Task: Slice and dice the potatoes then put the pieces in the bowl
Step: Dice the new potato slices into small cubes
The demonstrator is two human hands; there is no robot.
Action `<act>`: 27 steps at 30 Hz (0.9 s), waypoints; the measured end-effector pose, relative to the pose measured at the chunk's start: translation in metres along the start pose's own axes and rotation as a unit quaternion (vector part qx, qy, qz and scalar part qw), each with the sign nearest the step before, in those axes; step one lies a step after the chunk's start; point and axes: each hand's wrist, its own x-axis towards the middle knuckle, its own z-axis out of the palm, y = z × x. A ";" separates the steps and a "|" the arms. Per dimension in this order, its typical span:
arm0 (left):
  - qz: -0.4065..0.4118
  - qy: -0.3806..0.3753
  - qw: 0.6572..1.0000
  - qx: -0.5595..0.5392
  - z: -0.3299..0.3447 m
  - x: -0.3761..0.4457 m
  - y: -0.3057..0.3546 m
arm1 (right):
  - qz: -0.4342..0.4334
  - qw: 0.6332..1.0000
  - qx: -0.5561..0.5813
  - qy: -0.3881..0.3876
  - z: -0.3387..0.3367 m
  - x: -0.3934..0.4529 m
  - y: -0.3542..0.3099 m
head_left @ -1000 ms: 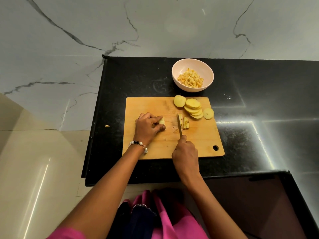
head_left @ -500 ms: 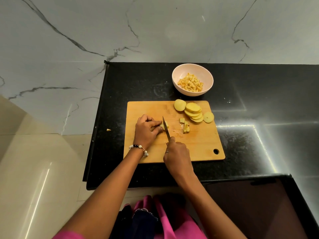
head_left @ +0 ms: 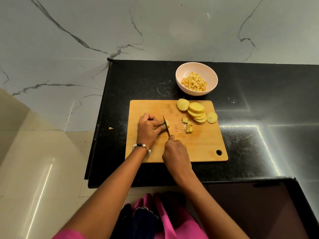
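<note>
On the wooden cutting board (head_left: 203,149), my left hand (head_left: 149,129) holds down a small potato piece (head_left: 167,125) with curled fingers. My right hand (head_left: 176,152) grips a knife (head_left: 166,125) whose blade stands in that piece, right against my left fingertips. A few cut potato sticks (head_left: 188,127) lie to the right of the blade. A stack of round potato slices (head_left: 196,112) sits at the board's far right corner. The pale bowl (head_left: 180,73) behind the board holds diced potato (head_left: 194,83).
The board lies on a black counter (head_left: 259,135) whose left edge drops to a tiled floor. One stray potato bit (head_left: 110,128) lies off the counter's left edge. A marble wall rises behind the bowl.
The knife moved left from the cut sticks to the piece under my left hand and now cuts into it. My left hand stayed in place.
</note>
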 end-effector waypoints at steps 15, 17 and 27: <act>-0.007 -0.005 1.000 0.011 -0.002 -0.002 0.000 | 0.052 0.997 0.040 -0.049 0.010 -0.019 0.021; -0.015 -0.016 1.000 -0.007 -0.007 -0.002 0.001 | 0.048 0.996 0.066 -0.033 0.007 -0.018 0.022; -0.069 0.048 0.995 -0.046 -0.021 -0.002 -0.001 | 0.015 0.998 0.050 -0.023 0.015 -0.008 -0.005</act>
